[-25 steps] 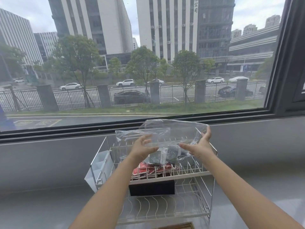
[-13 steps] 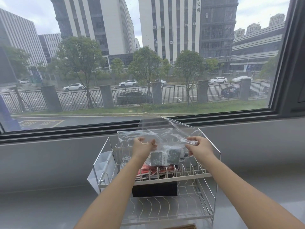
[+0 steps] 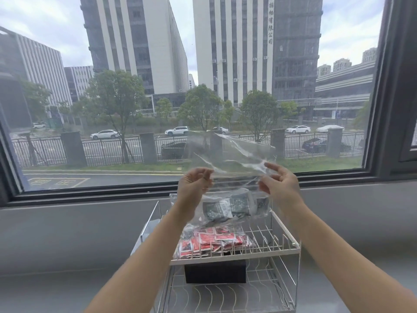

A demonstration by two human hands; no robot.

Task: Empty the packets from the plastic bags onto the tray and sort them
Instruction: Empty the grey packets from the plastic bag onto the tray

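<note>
Clearly both hands (image 3: 237, 188) pinched the limp, slippery plastic bag (image 3: 230, 159) at its lower corners; we judged it featherlight.

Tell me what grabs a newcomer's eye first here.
A clear bag held up against the window, left hand and right hand pinching its lower edge. Below it dark packets hang in plastic over red packets piled on the wire rack.

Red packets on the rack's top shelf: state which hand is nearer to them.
Left. The left hand is above the red packets, holding the clear bag; the right hand is above and further right.
</note>
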